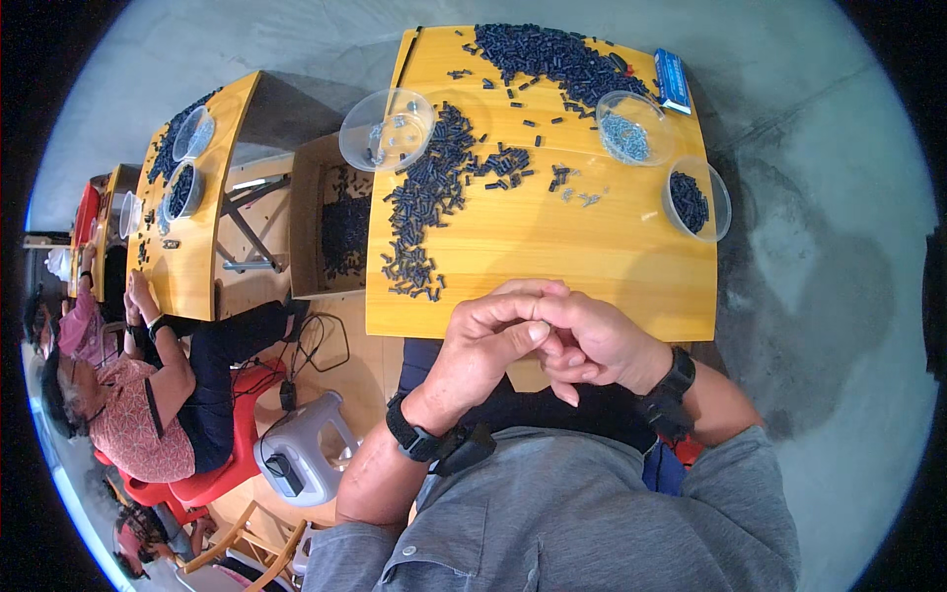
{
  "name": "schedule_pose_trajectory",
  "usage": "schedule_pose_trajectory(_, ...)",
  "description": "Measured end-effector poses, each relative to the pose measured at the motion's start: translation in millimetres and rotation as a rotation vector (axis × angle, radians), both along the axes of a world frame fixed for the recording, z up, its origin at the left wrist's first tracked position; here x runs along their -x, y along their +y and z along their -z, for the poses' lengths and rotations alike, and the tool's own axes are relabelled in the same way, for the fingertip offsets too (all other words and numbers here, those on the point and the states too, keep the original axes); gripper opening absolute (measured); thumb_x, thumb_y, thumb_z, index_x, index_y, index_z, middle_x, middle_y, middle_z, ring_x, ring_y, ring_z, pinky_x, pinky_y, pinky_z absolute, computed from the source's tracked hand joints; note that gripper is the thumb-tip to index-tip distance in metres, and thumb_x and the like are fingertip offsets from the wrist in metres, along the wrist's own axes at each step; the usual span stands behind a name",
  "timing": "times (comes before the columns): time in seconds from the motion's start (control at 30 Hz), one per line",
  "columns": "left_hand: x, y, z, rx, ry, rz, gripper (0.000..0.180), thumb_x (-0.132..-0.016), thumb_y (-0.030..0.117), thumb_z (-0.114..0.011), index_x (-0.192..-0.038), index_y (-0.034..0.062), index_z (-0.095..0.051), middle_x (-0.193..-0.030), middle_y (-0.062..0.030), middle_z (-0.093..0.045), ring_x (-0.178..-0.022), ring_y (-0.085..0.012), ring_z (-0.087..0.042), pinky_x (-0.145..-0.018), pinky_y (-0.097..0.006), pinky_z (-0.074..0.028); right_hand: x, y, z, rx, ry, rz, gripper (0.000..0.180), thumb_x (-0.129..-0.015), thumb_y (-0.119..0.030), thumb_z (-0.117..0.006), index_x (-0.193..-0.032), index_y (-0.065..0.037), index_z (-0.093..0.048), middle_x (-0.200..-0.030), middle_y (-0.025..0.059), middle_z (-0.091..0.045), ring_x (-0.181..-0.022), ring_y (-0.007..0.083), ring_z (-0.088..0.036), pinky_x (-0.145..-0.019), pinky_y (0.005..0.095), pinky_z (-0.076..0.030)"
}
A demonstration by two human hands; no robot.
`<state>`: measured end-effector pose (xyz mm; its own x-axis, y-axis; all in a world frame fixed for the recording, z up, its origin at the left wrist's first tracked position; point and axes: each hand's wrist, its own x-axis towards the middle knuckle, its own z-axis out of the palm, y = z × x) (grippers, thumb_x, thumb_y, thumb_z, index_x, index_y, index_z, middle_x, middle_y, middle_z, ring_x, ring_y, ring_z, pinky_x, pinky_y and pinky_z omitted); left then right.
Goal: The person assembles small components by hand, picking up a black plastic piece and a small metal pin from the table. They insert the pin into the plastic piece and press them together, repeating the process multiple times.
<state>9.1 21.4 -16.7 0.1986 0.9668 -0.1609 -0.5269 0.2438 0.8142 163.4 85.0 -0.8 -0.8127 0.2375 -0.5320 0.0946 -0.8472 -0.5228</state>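
Just over the near edge of the yellow wooden table, my left hand (pixel 481 340) and my right hand (pixel 604 340) meet, with fingers and thumbs pressed together. Whatever lies between their fingertips is too small and too covered to name. Beyond them, a few small silvery metal pieces (pixel 589 198) lie loose on the table (pixel 543 261). Close by is a small group of short black cylindrical pieces (pixel 560 178). A long heap of the same black pieces (pixel 426 197) runs down the table's left side, and a larger pile (pixel 552 61) covers the far edge.
Clear plastic tubs (pixel 388 163) stand around the table: one with small metal pieces (pixel 623 138), another with black pieces (pixel 689 200). A blue box (pixel 672 81) lies far right. Left are a cardboard box (pixel 308 232), a grey stool (pixel 308 449), cables and a co-worker at another table (pixel 187 261).
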Motion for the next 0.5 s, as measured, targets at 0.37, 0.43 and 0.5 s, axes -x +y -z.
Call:
schedule_pose_trajectory(0.37, 10, -5, 9, 0.258, 0.140, 0.079, 0.015, -0.087, -0.002, -0.052, -0.096, -0.0037, -0.064, -0.093, -0.0064, -0.062, -0.075, -0.0116, -0.061, -0.067, -0.025, -0.051, 18, -34, 27, 0.262, 0.135, 0.332, 0.029, -0.093, -0.036, -0.047, -0.082, -0.009, -0.052, -0.047, -0.0064, -0.028, -0.031, 0.0050, -0.029, -0.035, 0.0335, -0.048)
schedule_pose_trajectory(0.43, 7, -6, 16, 0.266, 0.138, 0.071, 0.015, -0.087, -0.001, -0.053, -0.096, -0.0040, -0.064, -0.095, -0.0071, -0.062, -0.075, -0.0115, -0.061, -0.066, -0.024, -0.051, 17, -39, 31, 0.288, 0.093, 0.387, 0.025, -0.093, -0.035, -0.047, -0.096, -0.011, -0.052, -0.048, -0.0063, -0.029, -0.032, 0.0049, -0.029, -0.036, 0.0336, -0.048)
schedule_pose_trajectory(0.5, 6, -5, 18, 0.278, 0.167, 0.054, 0.014, -0.087, 0.000, -0.053, -0.096, -0.0045, -0.063, -0.092, -0.0071, -0.062, -0.073, -0.0116, -0.061, -0.066, -0.024, -0.051, 15, -43, 43, 0.332, 0.088, 0.411, 0.026, -0.093, -0.035, -0.048, -0.085, -0.011, -0.052, -0.047, -0.0063, -0.029, -0.032, 0.0053, -0.030, -0.037, 0.0349, -0.049)
